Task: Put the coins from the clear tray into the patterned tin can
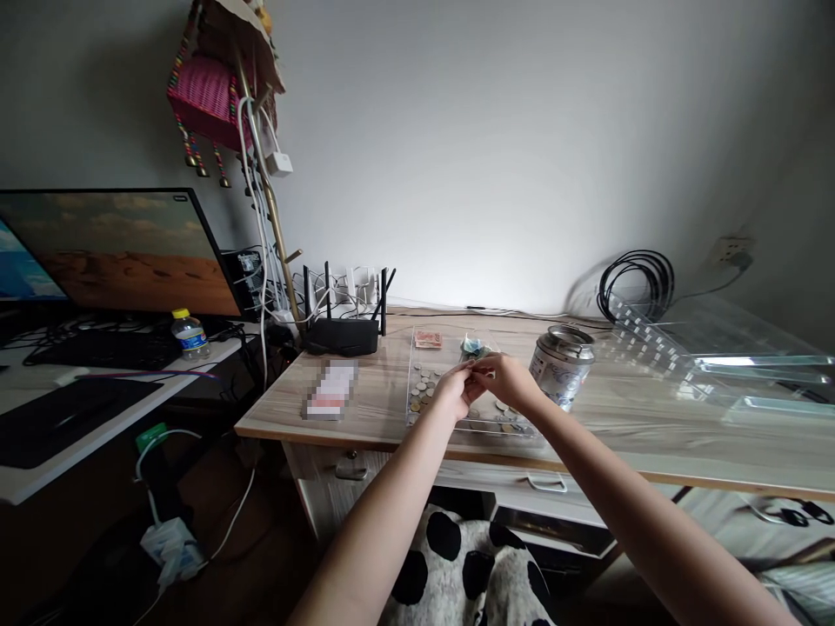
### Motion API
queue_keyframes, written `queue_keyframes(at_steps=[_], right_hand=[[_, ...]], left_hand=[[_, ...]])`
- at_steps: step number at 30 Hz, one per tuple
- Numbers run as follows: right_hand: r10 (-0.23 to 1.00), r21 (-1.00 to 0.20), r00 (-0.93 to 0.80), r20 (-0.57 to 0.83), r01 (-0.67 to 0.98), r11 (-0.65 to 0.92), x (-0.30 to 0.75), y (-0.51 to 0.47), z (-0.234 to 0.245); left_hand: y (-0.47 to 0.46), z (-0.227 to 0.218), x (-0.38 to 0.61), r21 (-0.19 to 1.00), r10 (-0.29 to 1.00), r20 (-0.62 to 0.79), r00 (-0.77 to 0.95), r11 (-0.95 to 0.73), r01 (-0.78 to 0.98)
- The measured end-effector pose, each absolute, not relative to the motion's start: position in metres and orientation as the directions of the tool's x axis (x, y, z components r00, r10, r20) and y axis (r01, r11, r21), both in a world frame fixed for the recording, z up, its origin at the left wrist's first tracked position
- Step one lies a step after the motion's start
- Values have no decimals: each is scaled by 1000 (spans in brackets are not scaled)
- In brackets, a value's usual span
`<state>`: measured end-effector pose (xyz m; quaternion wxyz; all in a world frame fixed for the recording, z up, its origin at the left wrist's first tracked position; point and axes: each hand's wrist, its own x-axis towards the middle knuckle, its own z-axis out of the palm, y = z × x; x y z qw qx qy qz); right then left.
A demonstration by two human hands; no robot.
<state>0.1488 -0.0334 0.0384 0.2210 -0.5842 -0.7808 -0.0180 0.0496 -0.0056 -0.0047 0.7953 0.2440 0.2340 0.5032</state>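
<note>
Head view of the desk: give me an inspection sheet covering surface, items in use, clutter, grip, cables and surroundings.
Surface: wood-grain desk; spills, nothing seen.
Items in use: clear tray with coins in it; reddish notes at its far left corner; metal can to the right.
Clutter: black router, pixelated item.
Grip: left grip and right grip meet over the tray; contents hidden.
Cables: black coil against the wall.
Surroundings: monitor at left.
</note>
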Motion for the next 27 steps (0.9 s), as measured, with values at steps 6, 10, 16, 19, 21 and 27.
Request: queue_keyframes(at_steps=[6,10,16,19,21,27], right_hand=[[866,-346,-59,497,902,260,176,-36,55],[726,-265,179,664,964,5,227,-43,96],[919,-132,174,354,982,-135,286,-18,116],[918,-156,226,324,970,-184,282,-16,114],[828,-198,250,501,965,-171,263,-26,108],[833,-89,-264,487,933,348,165,-55,50]], left_hand=[[-9,0,47,606,869,-195,454,471,-641],[-11,1,45,589,884,-196,425,453,-669],[-9,0,47,595,881,-223,418,463,-657],[-6,-1,46,573,869,-243,431,487,-659],[-5,-2,45,557,865,-262,428,497,-665],[-7,2,43,539,848,-298,438,528,-656]])
